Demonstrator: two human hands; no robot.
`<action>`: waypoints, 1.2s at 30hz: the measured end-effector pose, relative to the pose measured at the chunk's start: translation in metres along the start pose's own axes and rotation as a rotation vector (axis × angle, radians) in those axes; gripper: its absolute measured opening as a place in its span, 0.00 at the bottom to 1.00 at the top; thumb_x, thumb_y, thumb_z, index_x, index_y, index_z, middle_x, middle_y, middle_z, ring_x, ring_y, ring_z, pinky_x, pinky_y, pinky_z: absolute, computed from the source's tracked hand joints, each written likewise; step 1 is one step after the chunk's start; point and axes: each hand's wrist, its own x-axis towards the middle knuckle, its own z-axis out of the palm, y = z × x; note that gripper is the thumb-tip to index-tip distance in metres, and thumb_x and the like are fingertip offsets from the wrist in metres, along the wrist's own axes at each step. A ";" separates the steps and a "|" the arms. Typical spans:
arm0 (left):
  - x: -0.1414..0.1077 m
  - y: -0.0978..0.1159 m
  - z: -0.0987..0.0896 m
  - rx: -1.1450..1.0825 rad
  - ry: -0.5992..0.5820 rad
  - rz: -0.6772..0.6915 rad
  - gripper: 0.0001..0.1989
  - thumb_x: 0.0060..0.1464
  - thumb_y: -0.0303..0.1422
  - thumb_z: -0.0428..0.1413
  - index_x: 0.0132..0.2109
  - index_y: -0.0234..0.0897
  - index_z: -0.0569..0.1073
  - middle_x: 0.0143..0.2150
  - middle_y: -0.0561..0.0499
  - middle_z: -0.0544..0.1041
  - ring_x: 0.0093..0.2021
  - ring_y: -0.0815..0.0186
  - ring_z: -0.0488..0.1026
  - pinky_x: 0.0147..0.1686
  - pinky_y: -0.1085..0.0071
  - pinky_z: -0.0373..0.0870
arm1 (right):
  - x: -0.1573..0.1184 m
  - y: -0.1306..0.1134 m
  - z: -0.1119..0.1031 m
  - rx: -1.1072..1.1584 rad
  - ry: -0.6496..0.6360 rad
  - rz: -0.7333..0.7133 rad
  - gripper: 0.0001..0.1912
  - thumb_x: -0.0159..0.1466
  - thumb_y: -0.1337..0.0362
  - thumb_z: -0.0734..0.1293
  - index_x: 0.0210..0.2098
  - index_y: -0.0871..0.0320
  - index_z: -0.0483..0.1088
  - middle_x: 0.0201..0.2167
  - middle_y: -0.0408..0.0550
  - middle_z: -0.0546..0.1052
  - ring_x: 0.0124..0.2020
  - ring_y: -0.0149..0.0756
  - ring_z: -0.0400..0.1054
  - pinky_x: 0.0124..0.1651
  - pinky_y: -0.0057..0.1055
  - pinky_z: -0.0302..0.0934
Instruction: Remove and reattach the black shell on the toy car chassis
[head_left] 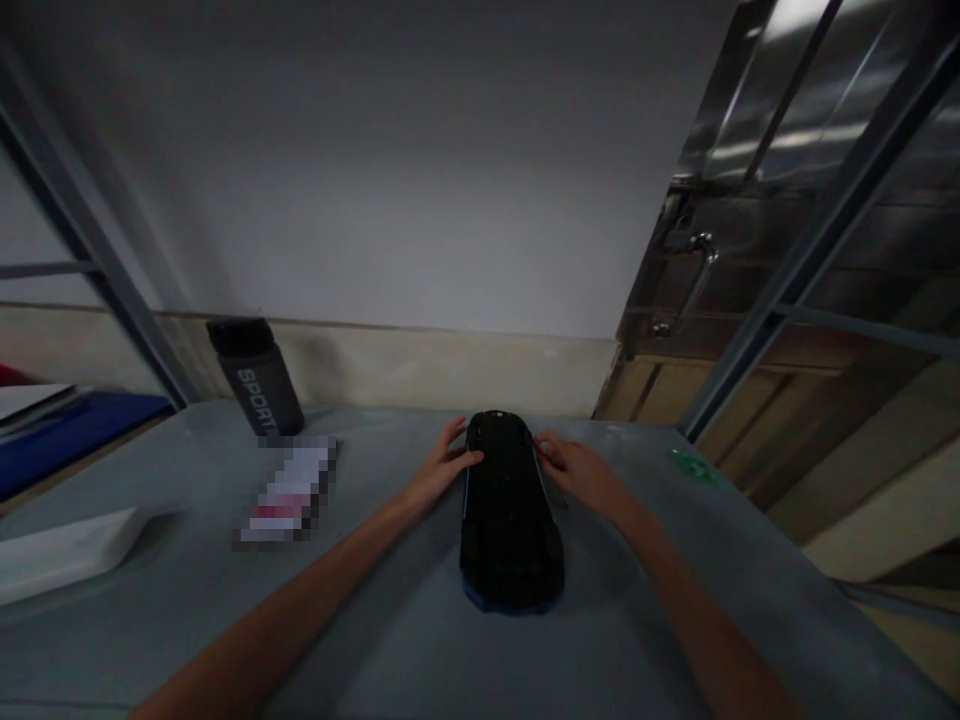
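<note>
A black, car-shaped object with a dark blue edge (pixel 510 510) lies lengthwise on the grey table (pixel 390 640), its flat dark face up. At its upper left side is my left hand (pixel 439 468), fingers apart, the thumb touching the object's edge. My right hand (pixel 574 465) is at the upper right side, its fingers bent together around a small red item (pixel 540 452) beside the object. Most of that red item is hidden by the fingers, and what it is cannot be made out.
A dark bottle (pixel 259 385) stands at the back left, with a blurred flat item (pixel 289 495) before it. A white object (pixel 71 552) and a blue folder (pixel 82 430) lie at left. Something small and green (pixel 696 466) lies at right. Metal posts (pixel 750 355) flank the table.
</note>
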 end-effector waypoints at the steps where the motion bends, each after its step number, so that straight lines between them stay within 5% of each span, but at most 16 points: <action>1: -0.003 -0.002 0.000 -0.035 -0.004 -0.031 0.50 0.51 0.43 0.75 0.77 0.49 0.65 0.83 0.38 0.63 0.79 0.42 0.66 0.78 0.47 0.60 | 0.001 -0.002 0.001 0.005 -0.010 0.005 0.10 0.71 0.60 0.66 0.49 0.51 0.77 0.27 0.40 0.77 0.28 0.40 0.74 0.35 0.34 0.63; 19: -0.009 -0.004 -0.004 -0.038 -0.015 -0.049 0.36 0.52 0.44 0.74 0.67 0.53 0.78 0.78 0.47 0.73 0.80 0.40 0.65 0.79 0.49 0.60 | -0.002 -0.045 -0.011 0.229 0.449 -0.043 0.12 0.74 0.53 0.69 0.54 0.50 0.72 0.31 0.44 0.82 0.32 0.43 0.81 0.40 0.41 0.77; 36: -0.006 0.000 0.000 -0.063 -0.044 -0.012 0.38 0.51 0.44 0.74 0.69 0.45 0.78 0.78 0.41 0.72 0.80 0.39 0.64 0.80 0.45 0.55 | -0.006 -0.056 -0.014 0.121 0.523 -0.139 0.10 0.76 0.57 0.69 0.56 0.49 0.72 0.36 0.44 0.82 0.34 0.38 0.79 0.43 0.37 0.77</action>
